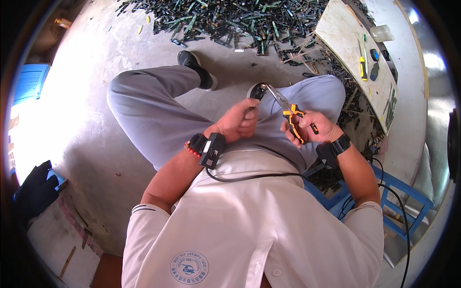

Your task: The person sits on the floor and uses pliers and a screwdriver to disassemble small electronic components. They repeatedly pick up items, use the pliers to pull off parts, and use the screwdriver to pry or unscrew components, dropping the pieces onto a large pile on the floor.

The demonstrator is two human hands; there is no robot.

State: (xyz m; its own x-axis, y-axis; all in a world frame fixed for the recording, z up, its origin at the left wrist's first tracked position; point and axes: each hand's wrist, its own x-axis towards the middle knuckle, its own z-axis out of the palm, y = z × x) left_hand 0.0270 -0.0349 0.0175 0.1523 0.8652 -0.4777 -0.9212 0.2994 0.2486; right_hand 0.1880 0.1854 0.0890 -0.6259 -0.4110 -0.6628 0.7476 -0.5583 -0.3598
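Note:
My left hand (239,120) is closed in a fist in front of my lap, around a small dark piece (259,92) that sticks up past the thumb and has a shiny metal end. Its exact kind is hard to make out against the dark shoe behind it. In my right hand (314,127) is a pair of long-nose pliers (290,113) with orange and black handles. The jaws slant up to the left, and their tips are at the metal end of the dark piece. Whether they grip it cannot be told.
A large heap of dark, narrow scrap pieces (240,21) covers the floor ahead. At right, a pale board (348,45) bears a yellow-handled screwdriver (363,67), another dark-handled tool (374,72) and a translucent cup (382,33). A blue frame (408,192) and black cables lie beside my right arm.

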